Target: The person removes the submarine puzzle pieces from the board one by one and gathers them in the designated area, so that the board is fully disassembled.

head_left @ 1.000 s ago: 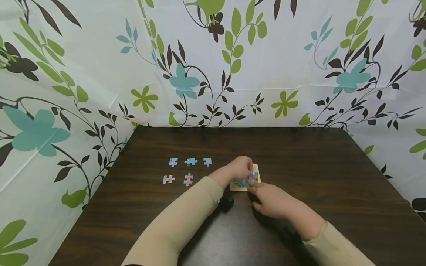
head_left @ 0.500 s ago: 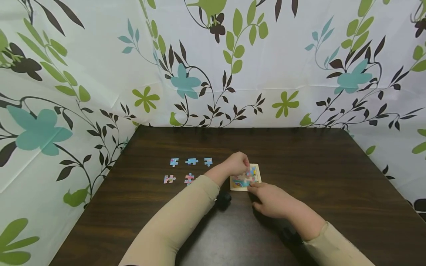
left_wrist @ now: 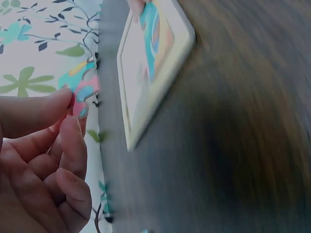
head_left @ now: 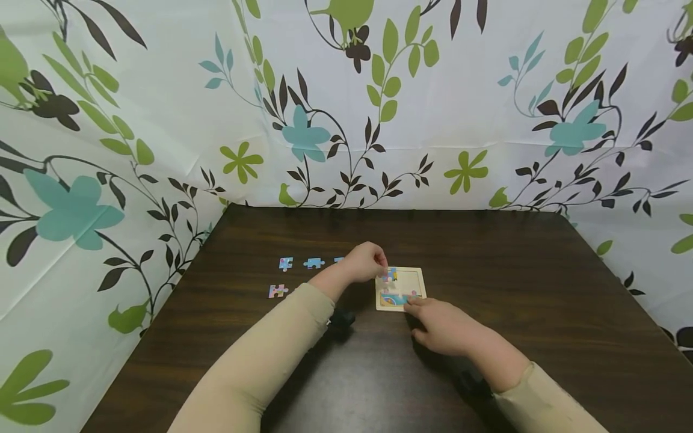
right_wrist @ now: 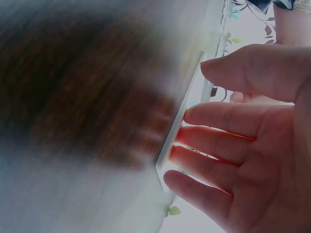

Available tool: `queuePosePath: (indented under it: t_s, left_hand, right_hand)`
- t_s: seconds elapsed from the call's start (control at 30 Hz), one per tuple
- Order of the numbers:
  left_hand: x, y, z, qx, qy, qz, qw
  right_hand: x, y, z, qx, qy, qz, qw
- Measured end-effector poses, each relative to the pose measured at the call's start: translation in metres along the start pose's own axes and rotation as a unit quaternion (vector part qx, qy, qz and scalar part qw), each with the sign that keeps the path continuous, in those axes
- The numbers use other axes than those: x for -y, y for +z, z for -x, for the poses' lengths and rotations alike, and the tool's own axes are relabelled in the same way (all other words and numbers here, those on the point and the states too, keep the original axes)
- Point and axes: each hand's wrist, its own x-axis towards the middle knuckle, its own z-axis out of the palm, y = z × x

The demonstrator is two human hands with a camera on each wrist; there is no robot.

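My left hand (head_left: 365,263) pinches a jigsaw piece (head_left: 390,275) between thumb and fingertips, above the left part of a pale puzzle tray (head_left: 420,278). Up close in the left wrist view, the jigsaw piece (left_wrist: 87,90) shows pink, blue and yellow. Along the tray's near side lies a blue section of picture (head_left: 394,300); the rest of the tray's floor looks bare. My right hand (head_left: 444,325) touches the tray's near right corner. In the right wrist view its fingers (right_wrist: 218,119) are extended against the tray's edge.
Loose jigsaw pieces lie on the dark wooden table (head_left: 487,258) to the left, among them a blue piece (head_left: 314,263) and a pink one (head_left: 278,291). My left forearm (head_left: 271,343) partly covers others. A floral cloth (head_left: 346,108) hangs behind the table.
My left hand has moved left across the tray with the jigsaw piece, uncovering the tray's right part. My right hand has stayed at the corner.
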Motion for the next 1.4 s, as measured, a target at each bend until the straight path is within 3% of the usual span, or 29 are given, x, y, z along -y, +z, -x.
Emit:
queuePosePath:
  t_s: [0.3, 0.53, 0.73, 0.9, 1.2, 1.4]
  left_hand:
    - [0.024, -0.023, 0.017, -0.014, -0.009, -0.02, 0.9997]
    - [0.037, -0.036, 0.031, -0.004, -0.033, -0.023, 0.9992]
    - [0.05, -0.04, 0.04, 0.014, -0.049, -0.015, 0.9986]
    - [0.056, -0.043, 0.048, 0.029, -0.054, -0.04, 0.9973]
    - [0.061, -0.046, 0.057, 0.018, -0.105, -0.059, 0.9925]
    - [0.063, -0.044, 0.058, 0.012, -0.104, -0.072, 0.9919]
  right_hand:
    - [0.0, 0.0, 0.001, -0.007, -0.004, 0.005, 1.0]
    - [0.001, 0.0, 0.001, -0.004, 0.002, 0.006, 1.0]
    - [0.001, -0.001, 0.001, 0.0, 0.007, 0.001, 1.0]
    - [0.0, 0.0, 0.002, -0.002, 0.0, -0.003, 1.0]
    - [-0.001, 0.002, 0.002, 0.001, 0.001, 0.001, 1.0]
    - [-0.001, 0.003, 0.002, -0.002, 0.0, 0.0, 1.0]
